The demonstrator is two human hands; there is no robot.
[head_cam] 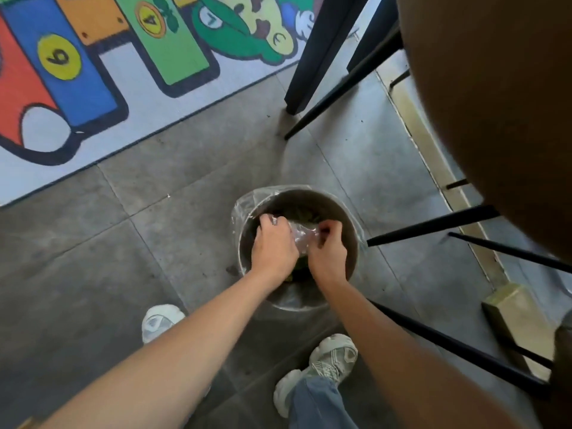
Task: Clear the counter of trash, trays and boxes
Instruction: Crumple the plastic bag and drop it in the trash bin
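Your left hand [274, 247] and right hand [326, 253]: fingers curled, both pinching one crumpled clear plastic wrapper [301, 236]. Wrapper sits over the open, bag-lined bin [343, 212] on the floor [173, 236], beside your shoes.

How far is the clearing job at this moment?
Done: some trash already lies inside the bin. In hand: both the left hand and right hand grip a clear plastic wrap over the bin. Left: the counter is out of view, so unknown.
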